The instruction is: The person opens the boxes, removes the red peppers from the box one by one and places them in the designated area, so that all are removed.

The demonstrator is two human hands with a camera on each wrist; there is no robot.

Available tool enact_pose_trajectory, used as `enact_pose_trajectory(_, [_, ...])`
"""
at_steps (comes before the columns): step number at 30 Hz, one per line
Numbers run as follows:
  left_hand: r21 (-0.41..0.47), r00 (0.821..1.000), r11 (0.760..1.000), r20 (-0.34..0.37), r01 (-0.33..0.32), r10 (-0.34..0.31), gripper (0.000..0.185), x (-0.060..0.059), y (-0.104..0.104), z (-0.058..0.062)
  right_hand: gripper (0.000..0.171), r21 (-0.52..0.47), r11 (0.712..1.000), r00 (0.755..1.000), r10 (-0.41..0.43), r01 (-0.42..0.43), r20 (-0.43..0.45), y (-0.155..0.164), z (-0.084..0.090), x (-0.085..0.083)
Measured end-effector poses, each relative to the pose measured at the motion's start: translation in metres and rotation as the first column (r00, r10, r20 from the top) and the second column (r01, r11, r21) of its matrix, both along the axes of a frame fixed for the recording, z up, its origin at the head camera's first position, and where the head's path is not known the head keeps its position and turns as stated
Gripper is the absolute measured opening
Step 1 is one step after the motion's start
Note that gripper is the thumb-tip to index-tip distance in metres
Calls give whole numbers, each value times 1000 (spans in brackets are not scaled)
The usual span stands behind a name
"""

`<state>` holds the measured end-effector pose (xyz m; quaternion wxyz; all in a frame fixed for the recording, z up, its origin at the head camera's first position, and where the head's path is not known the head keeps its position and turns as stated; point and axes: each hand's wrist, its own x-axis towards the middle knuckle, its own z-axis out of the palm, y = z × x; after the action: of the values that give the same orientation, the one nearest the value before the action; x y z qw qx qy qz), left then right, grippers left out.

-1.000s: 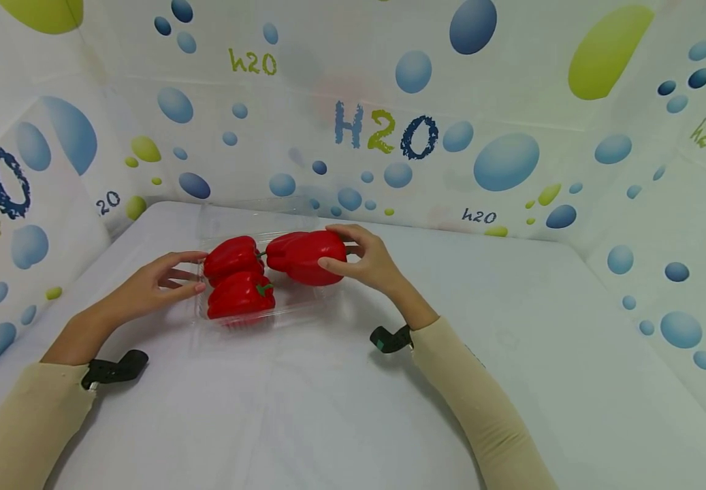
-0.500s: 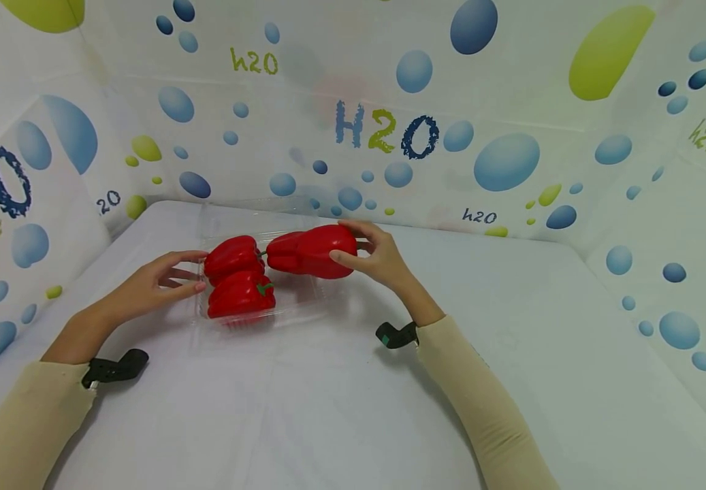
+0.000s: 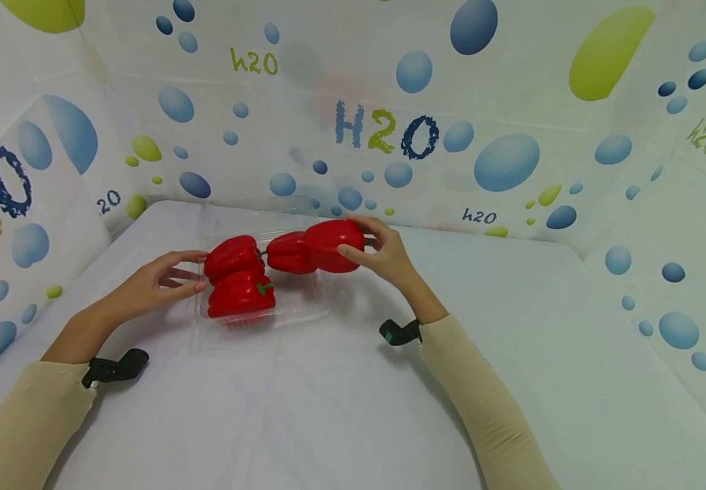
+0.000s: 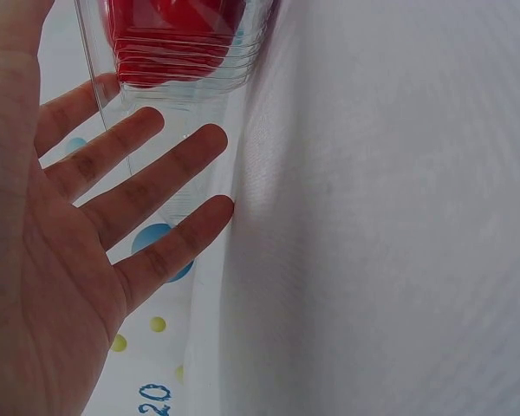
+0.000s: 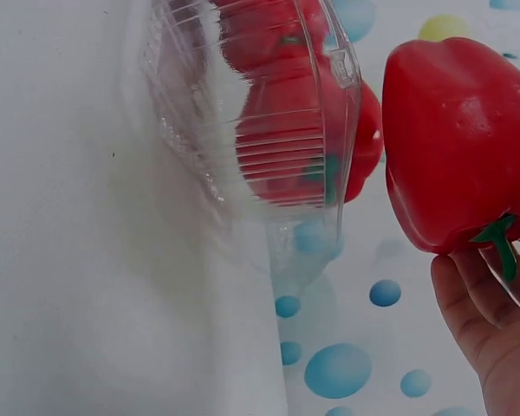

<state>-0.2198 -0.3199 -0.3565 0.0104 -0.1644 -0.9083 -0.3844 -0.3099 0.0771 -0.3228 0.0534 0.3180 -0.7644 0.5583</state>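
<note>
Red pepper [image 3: 333, 245] sits in the right hand [image 3: 383, 255], lifted just above the right edge of the clear plastic tray [image 3: 294, 309]; the fingers [image 3: 353, 253] curl round its far and near sides, and in the right wrist view the green stem [image 5: 501, 238] points down toward the palm. Three more red peppers lie in the tray: one at the back left [image 3: 233, 257], one in front of it [image 3: 240, 296], and one at the back middle [image 3: 290, 252], which sits just beside the held pepper and partly behind it from the head view. The near right part of the tray is bare plastic.

At the tray's left side the left hand [image 3: 153, 286] rests with its fingers [image 4: 169, 169] straight and spread, their tips against the ribbed clear wall; they grip nothing. The left wrist view shows a pepper's red through that wall, right above the fingertips. A clear lid or flap [image 3: 248, 211] stands behind the tray, hard to make out against the backdrop.

Both arms wear beige sleeves [image 3: 481, 401], each with a black mount at the wrist [image 3: 114, 367]. The tabletop [image 3: 353, 408] is covered in white cloth with faint creases. Around it on three sides hangs a white curtain [image 3: 512, 102] printed with blue and green bubbles and the letters H2O [image 3: 385, 133].
</note>
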Motion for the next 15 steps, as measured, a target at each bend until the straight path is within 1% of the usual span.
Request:
enact_pose_trajectory(4, [-3, 1000, 1000, -2, 4, -4, 66, -1, 0, -1, 60, 3, 1000, 1000, -8, 8, 0, 2, 1, -1])
enact_pose_trajectory(9, [2, 1000, 1000, -2, -1, 1, 65, -1, 0, 0, 58, 5, 999, 999, -38, 38, 16, 5, 1, -3])
enact_pose_trajectory(15, [8, 1000, 1000, -4, 1, -1, 65, -1, 1, 0, 59, -1, 998, 997, -69, 70, 27, 8, -3, -7])
